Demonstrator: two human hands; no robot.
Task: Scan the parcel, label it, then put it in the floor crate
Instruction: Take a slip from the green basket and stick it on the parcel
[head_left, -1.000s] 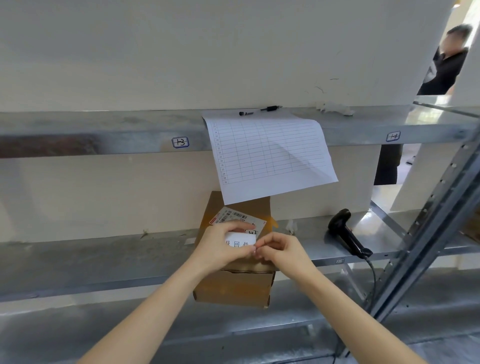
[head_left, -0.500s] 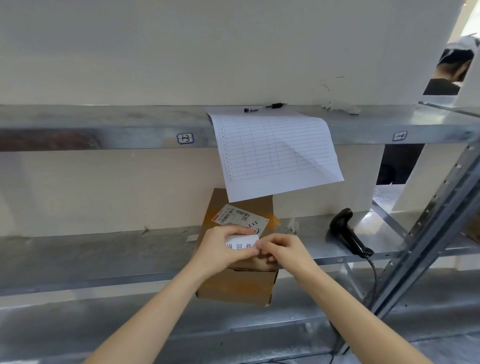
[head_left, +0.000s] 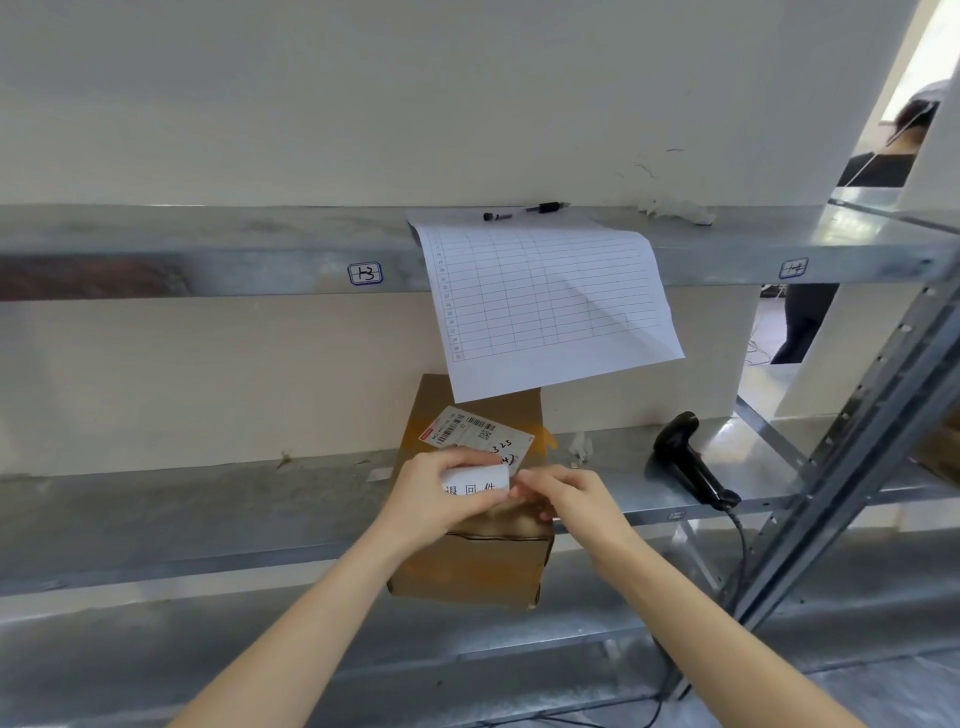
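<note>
Hands meet at 6 o'clock over the cardboard parcel (head_left: 470, 561) overhanging a grey metal shelf (head_left: 208, 499) against a cream wall, left hand (head_left: 436, 499) grasping a white label (head_left: 475, 480), right hand (head_left: 566, 499) pinching its edge, scanner (head_left: 685, 462) at 3 o'clock.

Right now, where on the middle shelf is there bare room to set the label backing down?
Left of the parcel the middle shelf is bare. A narrower patch lies between parcel and scanner. Around both hands it is crowded.

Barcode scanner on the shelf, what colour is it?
Black; the barcode scanner shows clearly in the head view.
</note>
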